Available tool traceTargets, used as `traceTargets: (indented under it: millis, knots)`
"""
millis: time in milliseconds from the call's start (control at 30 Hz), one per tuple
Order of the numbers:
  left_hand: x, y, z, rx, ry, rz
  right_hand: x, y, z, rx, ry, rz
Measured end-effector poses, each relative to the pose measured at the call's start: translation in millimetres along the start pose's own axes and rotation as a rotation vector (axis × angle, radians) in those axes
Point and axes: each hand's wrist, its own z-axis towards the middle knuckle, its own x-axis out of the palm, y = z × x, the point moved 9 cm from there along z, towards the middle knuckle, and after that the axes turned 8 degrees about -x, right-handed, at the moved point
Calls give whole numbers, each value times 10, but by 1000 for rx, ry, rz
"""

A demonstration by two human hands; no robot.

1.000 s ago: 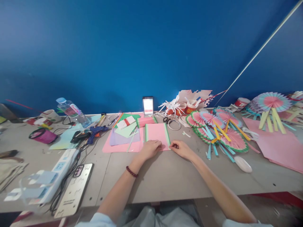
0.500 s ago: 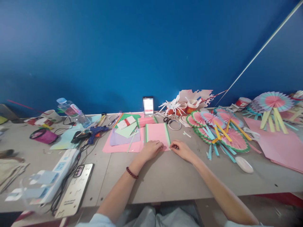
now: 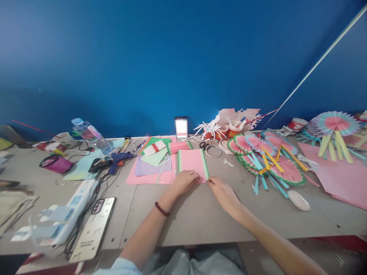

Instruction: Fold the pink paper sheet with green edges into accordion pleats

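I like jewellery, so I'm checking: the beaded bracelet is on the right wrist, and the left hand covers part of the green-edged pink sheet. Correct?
Not quite: the head view shows the beaded bracelet on the left wrist. The left hand does cover part of the green-edged pink sheet.

- Pink paper sheet [image 3: 191, 162]: rectangular, unfolded, lying flat on the surface [image 3: 197, 217].
- Green border [image 3: 179, 160]: narrow, along the left edge.
- Right edge: green with a paler band [image 3: 205, 163].

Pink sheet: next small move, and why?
Probably run the right hand along the right green strip to press it flat: that hand's fingertips are at the strip's near end, while the left hand rests on the pink sheet and could steady it.
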Motion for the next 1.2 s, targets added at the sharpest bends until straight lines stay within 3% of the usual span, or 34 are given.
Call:
traceTargets:
  millis: [167, 500, 667, 967, 1200]
  knots:
    - [11, 7, -1, 0, -1, -6, 36, 148, -164, 17, -57, -181]
    - [4, 10, 6, -19, 23, -5, 65, 248, -248, 25, -152, -252]
    - [19, 22, -4, -14, 15, -17, 16, 262, -220, 18, -138, -275]
    - [52, 42, 7, -22, 19, -20, 1, 230, -236, 2, -151, -211]
    - [-7, 19, -16, -18, 10, -68, 57, 117, -297, 98, -206, -59]
